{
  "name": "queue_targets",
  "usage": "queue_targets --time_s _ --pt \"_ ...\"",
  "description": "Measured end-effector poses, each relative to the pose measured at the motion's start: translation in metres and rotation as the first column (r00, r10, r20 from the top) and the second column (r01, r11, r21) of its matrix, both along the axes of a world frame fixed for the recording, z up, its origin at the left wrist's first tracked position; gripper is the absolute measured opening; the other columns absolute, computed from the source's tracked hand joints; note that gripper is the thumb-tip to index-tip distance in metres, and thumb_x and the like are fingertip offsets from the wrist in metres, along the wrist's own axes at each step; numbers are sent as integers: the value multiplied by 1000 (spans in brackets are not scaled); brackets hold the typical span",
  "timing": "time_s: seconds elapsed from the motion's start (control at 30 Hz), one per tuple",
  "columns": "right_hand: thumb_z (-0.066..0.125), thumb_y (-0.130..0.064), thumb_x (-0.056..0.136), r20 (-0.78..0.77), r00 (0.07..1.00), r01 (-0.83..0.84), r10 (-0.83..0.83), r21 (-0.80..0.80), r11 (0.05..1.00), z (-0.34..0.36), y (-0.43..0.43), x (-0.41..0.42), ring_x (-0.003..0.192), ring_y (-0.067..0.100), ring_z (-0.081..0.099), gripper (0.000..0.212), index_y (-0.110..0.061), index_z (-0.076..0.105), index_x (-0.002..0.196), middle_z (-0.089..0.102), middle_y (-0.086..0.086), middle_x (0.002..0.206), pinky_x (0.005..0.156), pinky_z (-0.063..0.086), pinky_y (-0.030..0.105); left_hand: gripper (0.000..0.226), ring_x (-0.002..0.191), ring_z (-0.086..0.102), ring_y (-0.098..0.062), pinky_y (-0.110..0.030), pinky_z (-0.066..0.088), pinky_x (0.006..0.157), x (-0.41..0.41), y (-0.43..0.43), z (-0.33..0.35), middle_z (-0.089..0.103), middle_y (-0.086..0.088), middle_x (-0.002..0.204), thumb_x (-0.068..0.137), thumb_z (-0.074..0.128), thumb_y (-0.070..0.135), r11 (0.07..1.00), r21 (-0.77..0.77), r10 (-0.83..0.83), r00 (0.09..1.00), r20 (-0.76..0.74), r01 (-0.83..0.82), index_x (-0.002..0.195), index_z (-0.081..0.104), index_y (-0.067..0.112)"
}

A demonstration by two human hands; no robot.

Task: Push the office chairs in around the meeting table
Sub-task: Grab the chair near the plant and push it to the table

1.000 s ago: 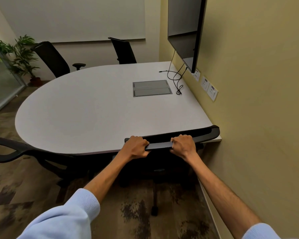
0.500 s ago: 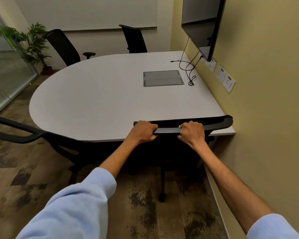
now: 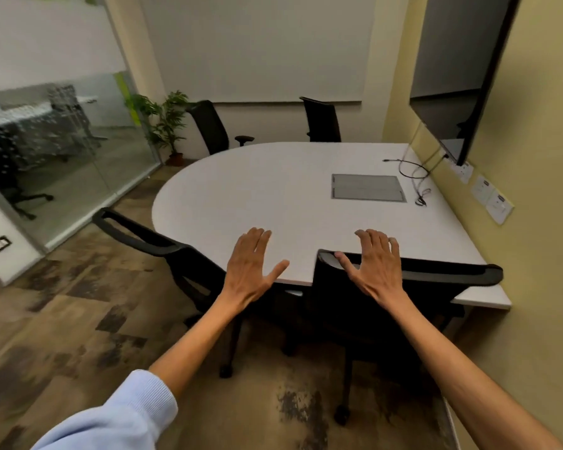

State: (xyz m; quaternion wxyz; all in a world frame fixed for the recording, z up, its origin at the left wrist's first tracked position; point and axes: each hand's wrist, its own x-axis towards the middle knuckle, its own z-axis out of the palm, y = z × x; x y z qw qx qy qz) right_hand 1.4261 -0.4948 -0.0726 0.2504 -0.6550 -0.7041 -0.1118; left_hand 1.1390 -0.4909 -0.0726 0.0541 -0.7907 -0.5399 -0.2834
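Note:
A white rounded meeting table fills the middle of the room. A black office chair is tucked under its near edge, by the yellow wall. My right hand hovers flat over that chair's top rail, fingers spread, holding nothing. My left hand is open in the air, left of the chair back, over the table edge. A second black chair stands at the table's near left. Two more black chairs, one at the far left and one at the far middle, stand behind the table.
A wall screen hangs over the table's right side, with cables and wall sockets below it. A grey cable hatch sits in the tabletop. A potted plant and a glass partition are at the left.
Both hands have let go of the near chair's top rail and opened. The view has pulled back and turned left, showing the glass partition.

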Motion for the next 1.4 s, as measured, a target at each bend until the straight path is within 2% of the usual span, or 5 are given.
queue_targets --time_s 0.27,0.53,1.1,1.2,1.4 --pt "36 -65 89 -61 972 -216 226 146 966 66 41 -176 132 25 32 68 -14 36 135 42 6 137 110 21 47 85 148 12 -25 -43 5 121 -163 -35 69 23 -14 157 89 33 67 929 104 354 935 32 -355 149 23 8" --pt "33 -64 90 -49 913 -394 405 155 906 90 86 -368 135 26 29 69 -15 34 139 40 7 143 111 20 48 85 148 10 -24 -46 11 120 -346 -44 86 20 -14 158 90 29 66 796 139 588 807 53 -589 150 20 8" --pt "26 -65 92 -50 784 -604 619 173 778 111 165 -669 143 21 18 74 -15 25 147 30 6 153 115 13 47 85 149 3 -22 -46 9 121 -598 -32 105 11 -12 160 91 23 68 609 165 777 625 75 -776 152 14 9" --pt "27 -65 92 -53 751 -649 658 117 751 98 232 -766 143 22 18 74 -15 24 147 31 7 153 115 15 48 85 149 -1 -20 -46 7 121 -686 18 89 6 -10 161 91 21 69 538 137 834 549 59 -832 153 10 10" --pt "29 -64 92 -53 728 -672 683 142 727 96 320 -847 142 21 19 74 -14 27 146 33 8 152 113 18 50 84 149 -2 -20 -48 7 121 -762 96 91 4 -10 161 91 18 69 505 133 859 511 19 -853 153 9 11"
